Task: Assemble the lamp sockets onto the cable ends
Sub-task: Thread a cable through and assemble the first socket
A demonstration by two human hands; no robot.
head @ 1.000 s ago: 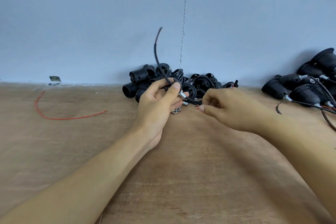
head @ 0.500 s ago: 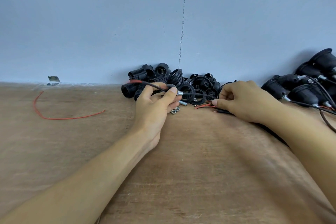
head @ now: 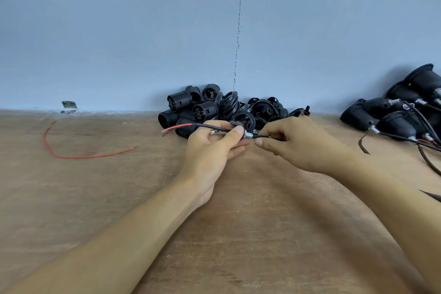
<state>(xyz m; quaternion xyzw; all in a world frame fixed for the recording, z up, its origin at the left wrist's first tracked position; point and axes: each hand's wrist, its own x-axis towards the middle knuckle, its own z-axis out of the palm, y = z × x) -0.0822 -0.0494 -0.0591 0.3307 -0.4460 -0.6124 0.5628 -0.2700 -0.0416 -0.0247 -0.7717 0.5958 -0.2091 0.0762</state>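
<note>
My left hand (head: 212, 145) grips a thin black cable (head: 210, 127) that runs level across its fingers. The cable's bared red end (head: 177, 127) sticks out to the left. A small silver metal fitting (head: 248, 135) sits on the cable just past my left thumb. My right hand (head: 298, 143) pinches the cable right beside that fitting. Behind both hands, against the wall, lies a heap of black threaded lamp sockets and rings (head: 214, 108).
A loose red wire (head: 71, 154) lies on the wooden table (head: 238, 222) at the left. A pile of black sockets with cables attached (head: 396, 114) sits at the far right. A small metal bracket (head: 69, 105) is fixed at the wall's foot.
The cable end swung down from upright to level, pointing left. My right hand came back in from the right and closed in on the fitting beside my left thumb.
</note>
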